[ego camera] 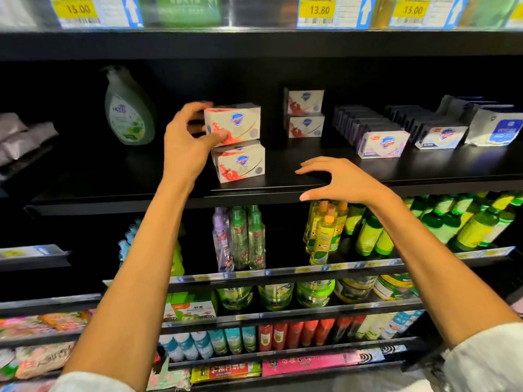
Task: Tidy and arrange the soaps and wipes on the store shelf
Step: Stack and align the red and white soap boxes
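My left hand (186, 137) grips the left end of a white and red soap box (237, 123), thumb on its front and fingers behind. That box sits on top of a second matching box (240, 162) near the front of the black shelf (283, 190). My right hand (336, 179) hovers over the shelf's front edge to the right, fingers spread and holding nothing. Two more red and white soap boxes (305, 114) are stacked further back. Rows of purple soap boxes (382, 144) and blue and white soap boxes (441, 137) lie to the right, beside wipe packs (498, 128).
A green pump bottle of hand wash (128, 111) stands at the back left. Grey soft packs (19, 137) lie at the far left. Price labels (319, 11) hang on the shelf above. Lower shelves hold green and yellow bottles (368, 236) and other goods.
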Motion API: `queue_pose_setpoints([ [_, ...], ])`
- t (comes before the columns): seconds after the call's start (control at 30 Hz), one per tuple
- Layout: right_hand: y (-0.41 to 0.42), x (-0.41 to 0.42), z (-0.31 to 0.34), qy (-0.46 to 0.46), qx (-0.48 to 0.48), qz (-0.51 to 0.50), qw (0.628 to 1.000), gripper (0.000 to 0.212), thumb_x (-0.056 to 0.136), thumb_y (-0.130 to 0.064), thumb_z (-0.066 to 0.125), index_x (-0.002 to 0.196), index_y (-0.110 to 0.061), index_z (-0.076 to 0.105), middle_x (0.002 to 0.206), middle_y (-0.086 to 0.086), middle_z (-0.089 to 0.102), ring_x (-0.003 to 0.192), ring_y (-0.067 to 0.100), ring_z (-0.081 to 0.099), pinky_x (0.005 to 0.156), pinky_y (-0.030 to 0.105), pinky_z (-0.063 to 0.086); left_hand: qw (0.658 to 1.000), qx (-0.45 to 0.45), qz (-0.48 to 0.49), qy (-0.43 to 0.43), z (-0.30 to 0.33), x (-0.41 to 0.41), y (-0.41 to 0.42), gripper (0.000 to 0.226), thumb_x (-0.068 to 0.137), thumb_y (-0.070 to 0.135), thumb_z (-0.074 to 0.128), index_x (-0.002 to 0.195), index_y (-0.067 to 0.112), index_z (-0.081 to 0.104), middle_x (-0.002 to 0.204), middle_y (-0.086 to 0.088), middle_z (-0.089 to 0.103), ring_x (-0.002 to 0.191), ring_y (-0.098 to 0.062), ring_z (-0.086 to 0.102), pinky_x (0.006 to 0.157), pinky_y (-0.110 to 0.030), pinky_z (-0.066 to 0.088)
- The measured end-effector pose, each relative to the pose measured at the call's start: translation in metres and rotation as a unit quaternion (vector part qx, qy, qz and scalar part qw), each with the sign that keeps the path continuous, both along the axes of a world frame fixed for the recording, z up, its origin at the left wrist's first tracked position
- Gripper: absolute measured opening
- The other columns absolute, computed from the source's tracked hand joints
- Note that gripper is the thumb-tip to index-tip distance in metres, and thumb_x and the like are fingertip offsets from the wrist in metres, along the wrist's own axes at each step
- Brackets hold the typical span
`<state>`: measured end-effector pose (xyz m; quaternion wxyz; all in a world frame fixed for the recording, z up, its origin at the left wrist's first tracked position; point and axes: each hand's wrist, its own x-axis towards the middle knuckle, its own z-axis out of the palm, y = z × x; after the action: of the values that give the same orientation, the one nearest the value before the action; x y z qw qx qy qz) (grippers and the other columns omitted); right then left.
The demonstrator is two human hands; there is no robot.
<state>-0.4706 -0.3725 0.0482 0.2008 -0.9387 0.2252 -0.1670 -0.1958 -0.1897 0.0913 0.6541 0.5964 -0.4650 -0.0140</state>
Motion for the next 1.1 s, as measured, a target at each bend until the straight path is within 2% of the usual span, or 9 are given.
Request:
queue_pose_setpoints([
  [0.07, -0.001, 0.000, 0.000, -0.001, 0.002, -0.003, 1.000, 0.064, 0.076, -0.056, 0.085, 0.135, -0.039, 0.067, 0.149, -0.014, 0.054, 0.140, 0.003, 0.045, 0.117, 0.026, 0.032, 0.999, 0.024, 0.018, -0.021, -0.004, 0.006, -0.006, 0.054, 0.076, 0.012, 0.088, 0.125, 0.023, 0.068, 0.124, -0.004, 0.064, 0.104, -0.012, 0.067, 0.085, -0.024, 0.057],
  [0.23, -0.002, 0.000, -0.001, 0.000, 0.002, -0.001, 1.000, 0.064, 0.076, -0.056, 0.085, 0.135, -0.038, 0.067, 0.149, -0.014, 0.054, 0.139, 0.003, 0.046, 0.118, 0.028, 0.033, 0.998, 0.033, 0.032, -0.035, -0.013, 0.010, -0.015, 0.051, 0.079, 0.009, 0.086, 0.126, 0.017, 0.066, 0.122, -0.006, 0.063, 0.101, -0.009, 0.064, 0.083, -0.022, 0.058],
  [0.37, -0.002, 0.000, 0.000, -0.003, 0.006, 0.000, 1.000, 0.064, 0.076, -0.055, 0.085, 0.135, -0.037, 0.067, 0.148, -0.013, 0.055, 0.138, 0.002, 0.046, 0.115, 0.024, 0.032, 0.996, 0.046, 0.058, -0.054, -0.014, 0.011, -0.018, 0.048, 0.083, 0.008, 0.084, 0.126, 0.018, 0.067, 0.119, -0.006, 0.059, 0.103, -0.012, 0.065, 0.079, -0.014, 0.056],
  [0.63, -0.002, -0.001, 0.001, -0.007, 0.012, -0.002, 1.000, 0.063, 0.075, -0.055, 0.086, 0.133, -0.039, 0.068, 0.147, -0.016, 0.055, 0.137, 0.001, 0.046, 0.112, 0.023, 0.031, 0.994, 0.062, 0.075, -0.047, -0.017, 0.012, -0.020, 0.051, 0.085, 0.015, 0.084, 0.132, 0.022, 0.065, 0.123, -0.003, 0.049, 0.114, -0.015, 0.061, 0.094, -0.029, 0.059],
  [0.7, -0.001, -0.001, 0.002, -0.003, 0.011, -0.001, 1.000, 0.062, 0.076, -0.054, 0.085, 0.134, -0.039, 0.067, 0.147, -0.016, 0.055, 0.137, 0.000, 0.046, 0.111, 0.022, 0.031, 0.994, 0.061, 0.075, -0.048, -0.018, 0.010, -0.017, 0.056, 0.085, 0.017, 0.085, 0.136, 0.024, 0.061, 0.123, -0.001, 0.049, 0.115, -0.013, 0.059, 0.094, -0.023, 0.056],
  [0.8, 0.000, -0.001, 0.003, 0.004, 0.014, 0.002, 1.000, 0.058, 0.079, -0.053, 0.083, 0.133, -0.039, 0.068, 0.146, -0.016, 0.056, 0.136, 0.000, 0.047, 0.111, 0.021, 0.031, 0.991, 0.036, 0.102, -0.075, -0.021, 0.003, -0.006, 0.063, 0.085, 0.020, 0.084, 0.141, 0.026, 0.056, 0.125, 0.003, 0.046, 0.115, -0.009, 0.055, 0.086, -0.010, 0.048],
  [0.9, 0.002, -0.002, 0.008, -0.035, 0.046, -0.007, 0.998, 0.040, 0.087, -0.051, 0.077, 0.124, -0.038, 0.073, 0.134, -0.020, 0.064, 0.127, -0.005, 0.055, 0.107, 0.018, 0.036, 0.983, -0.011, 0.126, -0.130, -0.027, -0.015, 0.010, 0.048, 0.091, 0.023, 0.076, 0.136, 0.024, 0.060, 0.123, 0.002, 0.049, 0.113, -0.014, 0.055, 0.086, -0.020, 0.049],
  [1.0, -0.001, 0.000, 0.011, -0.101, 0.092, -0.041, 0.990, 0.026, 0.095, -0.047, 0.070, 0.117, -0.036, 0.076, 0.117, -0.025, 0.071, 0.113, -0.011, 0.061, 0.102, 0.019, 0.044, 0.974, -0.035, 0.101, -0.202, -0.037, -0.041, 0.021, 0.032, 0.094, 0.022, 0.074, 0.125, 0.014, 0.067, 0.116, -0.005, 0.056, 0.108, -0.022, 0.059, 0.091, -0.036, 0.052],
  [1.1, -0.014, 0.008, 0.013, -0.170, 0.115, -0.098, 0.974, 0.020, 0.093, -0.039, 0.075, 0.112, -0.033, 0.078, 0.113, -0.018, 0.074, 0.110, -0.002, 0.066, 0.103, 0.026, 0.049, 0.966, 0.013, 0.021, -0.257, -0.047, -0.073, 0.020, 0.026, 0.098, 0.025, 0.070, 0.120, 0.012, 0.069, 0.113, -0.002, 0.063, 0.106, -0.016, 0.061, 0.091, -0.033, 0.051],
])
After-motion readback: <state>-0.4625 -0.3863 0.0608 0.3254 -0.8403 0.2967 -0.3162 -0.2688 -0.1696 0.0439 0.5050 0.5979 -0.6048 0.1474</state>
